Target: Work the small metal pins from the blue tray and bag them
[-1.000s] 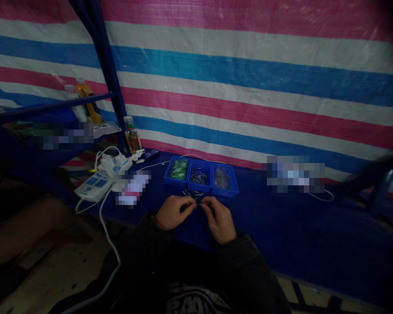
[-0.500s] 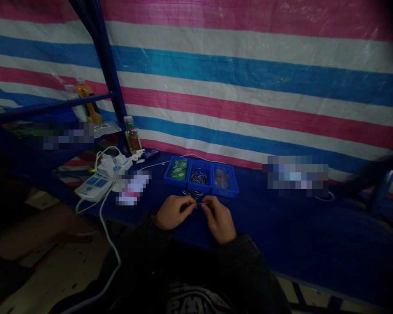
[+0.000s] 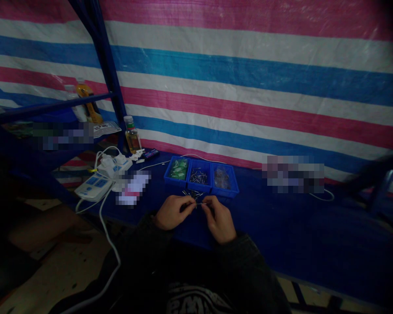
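Note:
My left hand (image 3: 174,212) and my right hand (image 3: 221,220) face each other above the front of the blue table, fingertips closed in a pinch. A thin metal pin-like piece (image 3: 200,203) spans the small gap between them, held at both ends. Just behind the fingers lies a small pile of slim dark-and-silver pieces (image 3: 193,194). Three joined blue bins stand beyond it. The left bin (image 3: 174,182) contains green packets, the middle bin (image 3: 199,186) similar slim metal pieces, and the right bin (image 3: 225,192) small clear items too blurred to name.
White power strips (image 3: 92,187) with plugs and cables sit left, beside a blurred-out phone-like object (image 3: 134,188). A bottle (image 3: 132,135) stands behind them near a blue metal frame (image 3: 109,74). Another person's arm (image 3: 49,226) is at far left. A striped sheet (image 3: 249,96) hangs behind.
Both my hands keep nearly the same place and pinch, with the thin piece between them. At far left the other person's arm has shifted slightly to the right.

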{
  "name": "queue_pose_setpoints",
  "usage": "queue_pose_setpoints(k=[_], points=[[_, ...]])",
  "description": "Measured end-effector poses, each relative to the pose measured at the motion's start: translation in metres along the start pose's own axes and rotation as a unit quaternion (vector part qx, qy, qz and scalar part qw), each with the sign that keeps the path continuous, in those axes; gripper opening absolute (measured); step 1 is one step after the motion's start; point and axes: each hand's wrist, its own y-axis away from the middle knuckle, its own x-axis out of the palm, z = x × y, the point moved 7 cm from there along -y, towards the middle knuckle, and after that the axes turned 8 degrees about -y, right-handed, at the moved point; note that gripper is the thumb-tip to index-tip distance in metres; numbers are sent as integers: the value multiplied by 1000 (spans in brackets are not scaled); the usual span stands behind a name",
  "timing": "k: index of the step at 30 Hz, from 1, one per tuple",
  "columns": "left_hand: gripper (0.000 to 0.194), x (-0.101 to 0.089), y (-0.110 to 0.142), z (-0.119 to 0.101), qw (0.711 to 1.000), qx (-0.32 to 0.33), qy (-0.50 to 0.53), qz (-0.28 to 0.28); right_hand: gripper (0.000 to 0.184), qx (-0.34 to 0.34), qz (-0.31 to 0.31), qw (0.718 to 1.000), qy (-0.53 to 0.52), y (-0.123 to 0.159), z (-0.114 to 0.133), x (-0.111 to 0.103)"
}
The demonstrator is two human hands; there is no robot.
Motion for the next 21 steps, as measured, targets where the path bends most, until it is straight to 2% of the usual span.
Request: queue_pose_setpoints(k=[7, 14, 21], points=[[18, -2, 1, -2, 1000, 6, -8, -6, 20, 17, 4, 1000, 22, -2, 2, -4], [18, -1, 0, -1, 1000, -2, -1, -5, 11, 17, 12, 1000, -17, 0, 2, 0], [18, -2, 0, -2, 1000, 0, -5, 3, 24, 21, 8, 999, 29, -1, 0, -3]])
